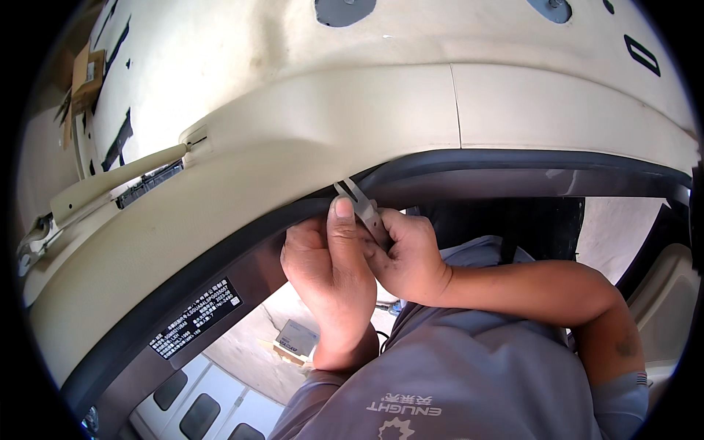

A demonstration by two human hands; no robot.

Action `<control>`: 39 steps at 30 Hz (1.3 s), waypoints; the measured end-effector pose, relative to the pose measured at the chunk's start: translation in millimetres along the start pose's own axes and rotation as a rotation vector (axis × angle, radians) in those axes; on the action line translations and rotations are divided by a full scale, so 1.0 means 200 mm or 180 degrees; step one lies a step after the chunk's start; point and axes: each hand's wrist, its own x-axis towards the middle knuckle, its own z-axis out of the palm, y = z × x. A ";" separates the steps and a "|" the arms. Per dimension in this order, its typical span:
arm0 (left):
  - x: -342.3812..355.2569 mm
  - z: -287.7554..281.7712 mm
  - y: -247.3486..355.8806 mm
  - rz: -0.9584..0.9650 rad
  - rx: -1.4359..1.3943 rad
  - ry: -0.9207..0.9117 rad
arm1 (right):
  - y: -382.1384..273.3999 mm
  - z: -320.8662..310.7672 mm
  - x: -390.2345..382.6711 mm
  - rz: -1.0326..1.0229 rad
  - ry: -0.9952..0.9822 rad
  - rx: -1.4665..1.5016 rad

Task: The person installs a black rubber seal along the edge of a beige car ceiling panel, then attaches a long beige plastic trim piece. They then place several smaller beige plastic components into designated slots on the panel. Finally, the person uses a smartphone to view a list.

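A metal pry tool with a forked end (369,214) points up, its two prongs at the black rubber door seal (320,204) along the cream trim panel (330,158). My right hand (409,249) is closed round the lower part of the tool, hiding its handle. Pressed against it, my left hand (331,258) has its fingers curled beneath the seal. The left thumb points up beside the prongs. Whatever the left fingers hold is hidden.
A dark door frame with a black label (195,317) runs below the seal. Cream headlining (411,44) spans the top. At left are a sun visor (117,180) and a cardboard box (88,77). Below lie a small box (297,339) and a white panelled object (213,403). A seat (664,293) stands right.
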 end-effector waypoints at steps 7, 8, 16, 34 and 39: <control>0.01 -0.02 -0.01 0.0041 0.0037 -0.0118 | 0.02 0.04 -0.03 0.0316 0.0243 0.0488; 0.01 -0.02 -0.02 0.0083 0.0197 0.0009 | 0.02 0.05 -0.03 0.0269 0.0244 0.0472; -0.01 0.11 -0.08 0.0355 0.0561 0.0986 | 0.01 0.01 0.00 0.0093 0.0140 0.0414; 0.01 0.24 -0.03 0.0259 0.0382 0.1376 | -0.15 -0.68 0.04 0.0569 -0.0754 -0.0773; 0.01 0.24 -0.01 0.0179 0.0582 0.1205 | -0.26 -0.64 0.16 -0.0368 -0.0550 -0.0853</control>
